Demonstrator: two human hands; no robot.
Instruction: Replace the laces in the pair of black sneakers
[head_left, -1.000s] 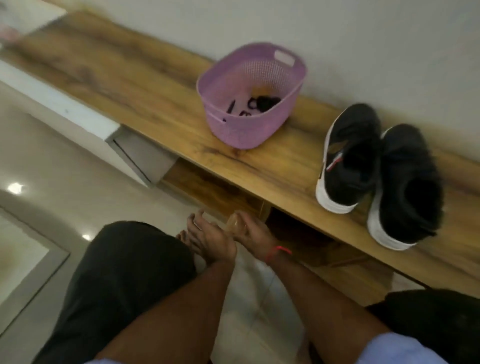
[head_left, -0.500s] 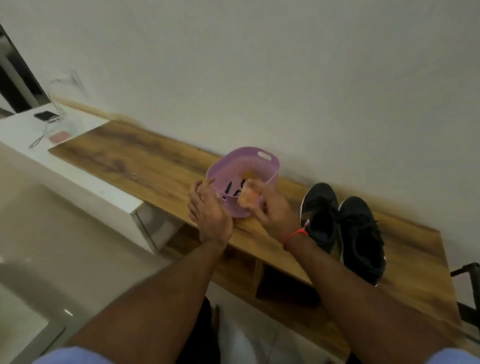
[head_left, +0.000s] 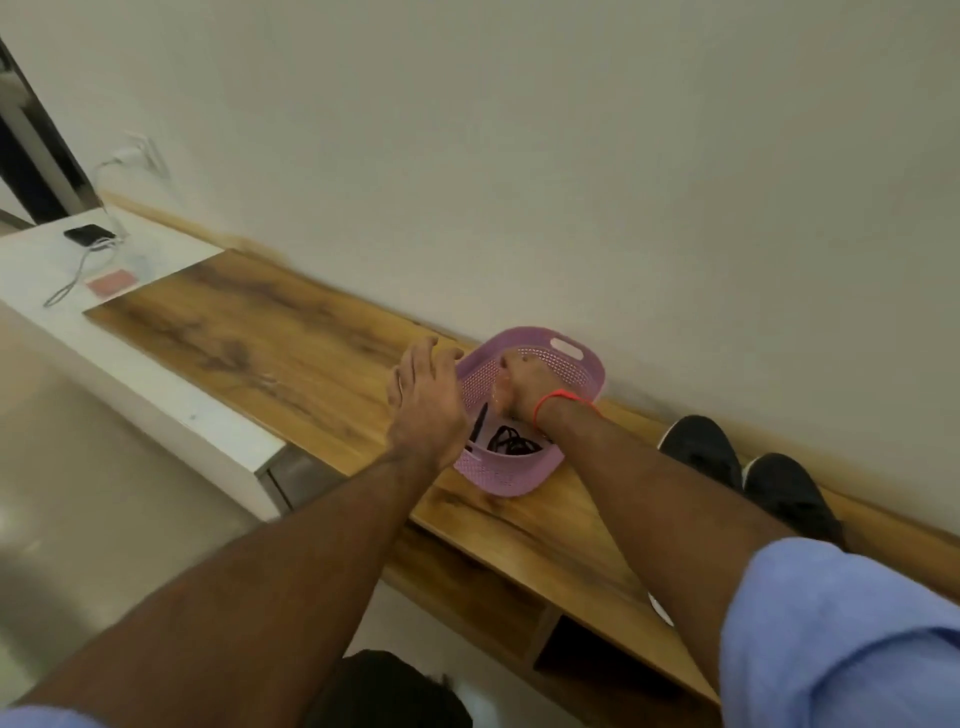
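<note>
- Left hand (head_left: 423, 400) fingers (head_left: 428, 353) straight, slightly apart, at basket rim, holding nothing.
- Right hand (head_left: 522, 387) fingers reach inside purple basket (head_left: 582, 371); curl hidden, cannot tell.
- Black laces (head_left: 511, 444) coiled at basket's 6 o'clock.
- Black sneakers (head_left: 748, 473) at 4 o'clock from basket, on wooden bench (head_left: 260, 332).
- Risk: light basket skids or tips if yanked one-handed; tangled laces snag.
</note>
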